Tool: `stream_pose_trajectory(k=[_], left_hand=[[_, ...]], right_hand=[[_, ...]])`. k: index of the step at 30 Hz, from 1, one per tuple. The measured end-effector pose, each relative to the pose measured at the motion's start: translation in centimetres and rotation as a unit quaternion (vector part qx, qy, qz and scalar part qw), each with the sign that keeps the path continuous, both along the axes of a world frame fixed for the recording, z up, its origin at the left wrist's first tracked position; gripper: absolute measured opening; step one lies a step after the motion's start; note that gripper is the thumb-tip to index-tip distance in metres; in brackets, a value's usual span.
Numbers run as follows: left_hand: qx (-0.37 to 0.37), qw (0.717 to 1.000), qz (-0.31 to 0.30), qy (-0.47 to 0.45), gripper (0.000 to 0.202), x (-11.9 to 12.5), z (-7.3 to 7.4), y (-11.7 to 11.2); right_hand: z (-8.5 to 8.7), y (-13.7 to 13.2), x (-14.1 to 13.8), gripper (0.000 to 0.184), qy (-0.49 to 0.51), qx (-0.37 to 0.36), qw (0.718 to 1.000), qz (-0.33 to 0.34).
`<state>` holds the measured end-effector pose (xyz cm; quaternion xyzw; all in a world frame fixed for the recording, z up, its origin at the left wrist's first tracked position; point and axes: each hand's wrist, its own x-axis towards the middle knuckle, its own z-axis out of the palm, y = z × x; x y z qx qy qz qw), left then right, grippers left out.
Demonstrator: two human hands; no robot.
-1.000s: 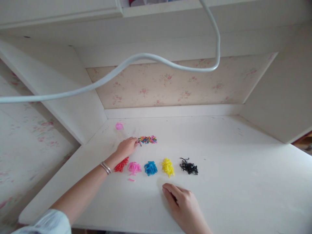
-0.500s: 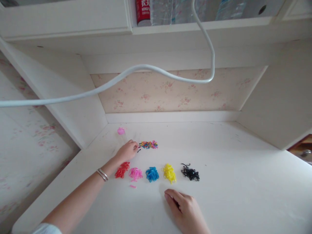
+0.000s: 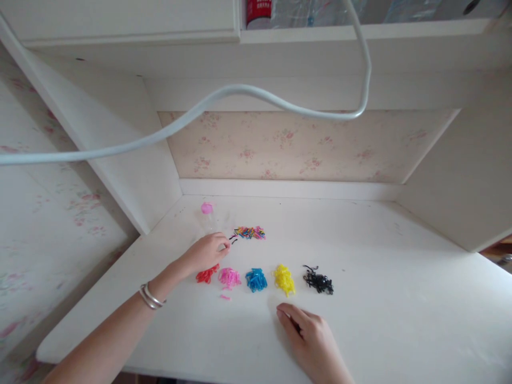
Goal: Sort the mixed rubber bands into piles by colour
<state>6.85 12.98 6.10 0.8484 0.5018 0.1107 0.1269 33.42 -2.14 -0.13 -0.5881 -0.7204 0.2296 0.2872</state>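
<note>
My left hand (image 3: 211,250) is closed in a pinch just left of a mixed multicoloured pile of small rubber bands (image 3: 250,232). Whatever its fingertips hold, if anything, is too small to make out. Two loose black bands (image 3: 234,241) lie by those fingertips. Below runs a row of single-colour piles: red bands (image 3: 207,274), partly behind my left hand, pink bands (image 3: 229,278), blue bands (image 3: 256,280), yellow bands (image 3: 284,280) and black bands (image 3: 319,281). My right hand (image 3: 310,336) rests curled shut on the tabletop below the yellow pile, with nothing visible in it.
A clear container with a pink lid (image 3: 207,208) stands behind my left hand. The white desk (image 3: 392,314) has side panels and a shelf above (image 3: 280,58). A white cable (image 3: 248,90) hangs across the upper view. A red can (image 3: 258,12) sits on the shelf.
The view has shifted, so everything sits a little differently. My left hand has drawn slightly back from the mixed pile toward the red pile. My right hand stays in place.
</note>
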Motion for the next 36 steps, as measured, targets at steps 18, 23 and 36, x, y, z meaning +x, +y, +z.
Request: stream_pose_trajectory(k=[18, 23, 36], left_hand=[[-0.038, 0.988, -0.074, 0.131, 0.020, 1.8, 0.2, -0.4], [-0.040, 0.990, -0.065, 0.120, 0.024, 1.6, 1.5, -1.1], [-0.013, 0.993, 0.014, 0.117, 0.028, -0.7, -1.9, -9.5]], right_hand=[[0.6, 0.0, 0.0, 0.037, 0.006, -0.014, 1.000, 0.001], [1.6, -0.1, 0.0, 0.036, 0.009, -0.017, 1.000, 0.008], [0.2, 0.0, -0.1, 0.037, -0.013, -0.004, 1.000, 0.000]])
